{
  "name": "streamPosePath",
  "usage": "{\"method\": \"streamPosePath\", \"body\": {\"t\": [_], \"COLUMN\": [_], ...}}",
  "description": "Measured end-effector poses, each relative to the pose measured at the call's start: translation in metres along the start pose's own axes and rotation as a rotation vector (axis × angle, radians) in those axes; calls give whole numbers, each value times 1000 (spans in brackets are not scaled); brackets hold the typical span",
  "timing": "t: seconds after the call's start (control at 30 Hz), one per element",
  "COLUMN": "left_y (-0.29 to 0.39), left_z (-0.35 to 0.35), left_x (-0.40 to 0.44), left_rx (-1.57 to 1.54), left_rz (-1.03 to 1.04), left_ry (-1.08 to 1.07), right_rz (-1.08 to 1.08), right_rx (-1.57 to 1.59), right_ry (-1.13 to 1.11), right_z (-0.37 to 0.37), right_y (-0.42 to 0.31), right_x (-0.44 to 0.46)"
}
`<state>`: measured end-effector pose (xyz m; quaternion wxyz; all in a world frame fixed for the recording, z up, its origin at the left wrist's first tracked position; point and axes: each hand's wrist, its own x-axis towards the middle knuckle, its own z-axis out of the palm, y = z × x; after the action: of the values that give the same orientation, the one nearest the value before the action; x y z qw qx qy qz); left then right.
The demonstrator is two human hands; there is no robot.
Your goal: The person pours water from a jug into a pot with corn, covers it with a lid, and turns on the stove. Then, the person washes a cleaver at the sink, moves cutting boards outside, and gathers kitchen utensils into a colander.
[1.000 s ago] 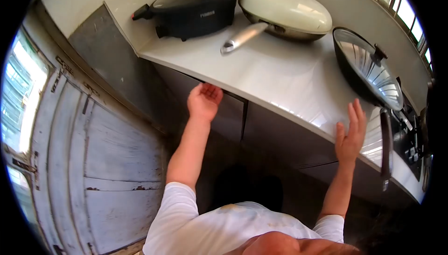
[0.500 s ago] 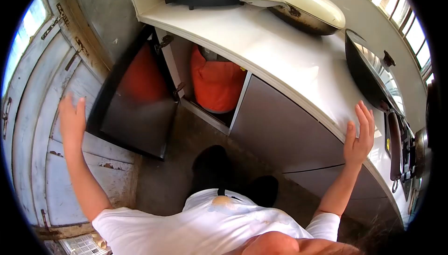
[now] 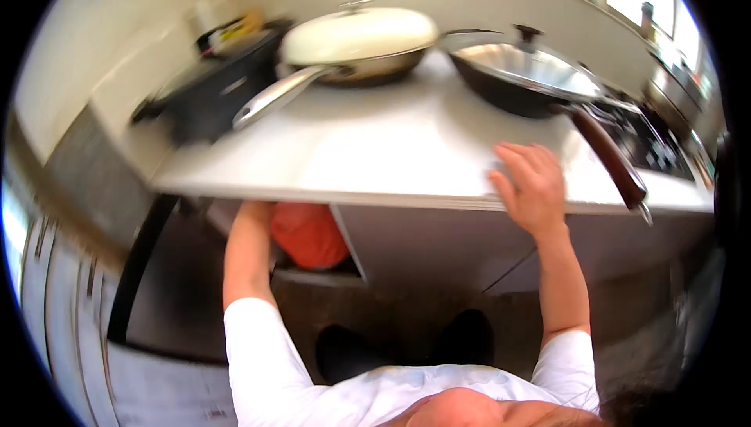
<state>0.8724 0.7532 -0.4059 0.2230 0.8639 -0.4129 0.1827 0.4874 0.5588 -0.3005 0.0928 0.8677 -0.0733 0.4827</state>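
My left forearm (image 3: 247, 263) reaches into the open lower cabinet, beside the red-orange bag (image 3: 310, 238) inside it. The countertop's edge hides my left hand, so its fingers and anything in them do not show. My right hand (image 3: 533, 184) is over the front edge of the white countertop (image 3: 368, 141), fingers stretched out and holding nothing. The lidded frying pan with a dark handle (image 3: 516, 75) is the nearest item to it. The dark cabinet door (image 3: 184, 278) stands open left of my left arm.
On the counter are a black rectangular cooker (image 3: 223, 87) and a cream-lidded pan (image 3: 360, 40), its metal handle pointing towards me. A gas stove (image 3: 653, 134) is at the right. The dark pan handle (image 3: 606, 153) juts past the counter edge. A worn panelled door (image 3: 59, 294) is at the left.
My left hand has moved from beside the open cabinet door into the cabinet. My view has swung up and levelled towards the counter. My right hand remains open near the counter edge.
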Motion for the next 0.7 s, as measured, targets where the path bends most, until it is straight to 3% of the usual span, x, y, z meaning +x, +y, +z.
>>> {"method": "streamPosePath", "body": {"t": [0.23,0.7], "left_y": [-20,-32], "left_z": [31,47], "left_x": [15,31], "left_rx": [34,11], "left_rz": [-25,-48], "left_ry": [-129,-161], "right_rz": [49,102], "right_rx": [-28,-9], "right_ry": [-19,-46], "right_z": [-2,-8], "right_y": [0,-4], "right_x": [-8,-17]}}
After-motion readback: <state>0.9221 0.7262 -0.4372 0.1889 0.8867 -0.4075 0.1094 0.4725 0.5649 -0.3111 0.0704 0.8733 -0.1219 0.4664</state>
